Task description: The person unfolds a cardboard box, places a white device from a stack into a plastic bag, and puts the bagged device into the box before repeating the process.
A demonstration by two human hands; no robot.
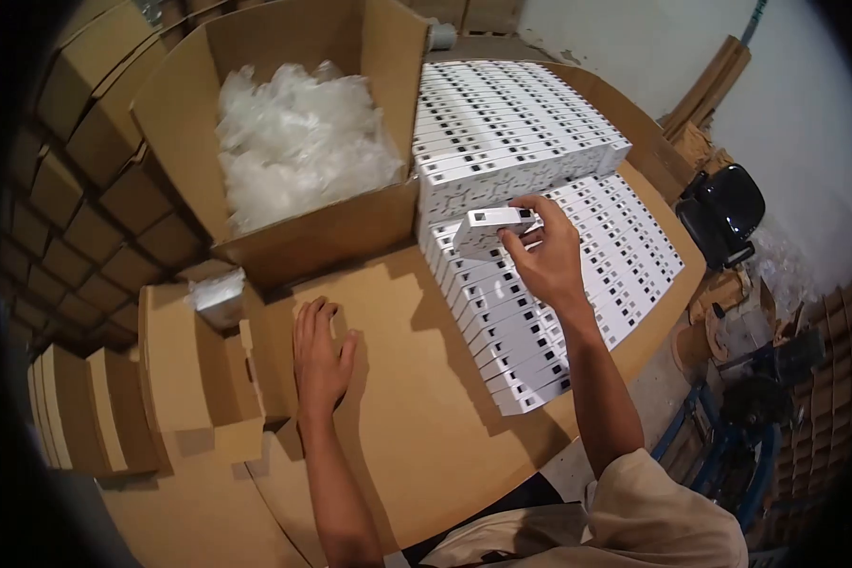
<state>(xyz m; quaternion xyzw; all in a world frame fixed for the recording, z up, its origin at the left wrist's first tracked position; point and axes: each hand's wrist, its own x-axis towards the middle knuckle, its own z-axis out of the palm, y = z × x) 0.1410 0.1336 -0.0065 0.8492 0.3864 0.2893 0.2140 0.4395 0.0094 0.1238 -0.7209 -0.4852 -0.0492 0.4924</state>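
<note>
Right hand (551,254): right of centre in the frame, thumb and fingers closed in a pinch on one small white box (483,230). The grip is at the right end of the box; the rest of it projects to the left of the fingertips, narrow marked edge upward, patterned face partly visible. The held box is above the lower block of white boxes (625,251), just in front of the taller block (511,175). Whether its underside touches the boxes below cannot be determined.

Left hand (320,358): left of centre, palm down on the brown cardboard surface (398,379), fingers slightly bent and close together, thumb apart. It is empty, well apart from the held box.

Both blocks consist of white boxes standing on edge in tight rows, with dark square marks along the edges, and extend from the centre to the upper right.

Just left of the left hand is an open carton (182,360) with a clear-wrapped packet (220,298) at its top. A large cardboard box (322,237) at upper left contains crumpled clear plastic (303,142). Stacked cartons (57,256) occupy the left edge; a black chair (724,213) stands at the right.
</note>
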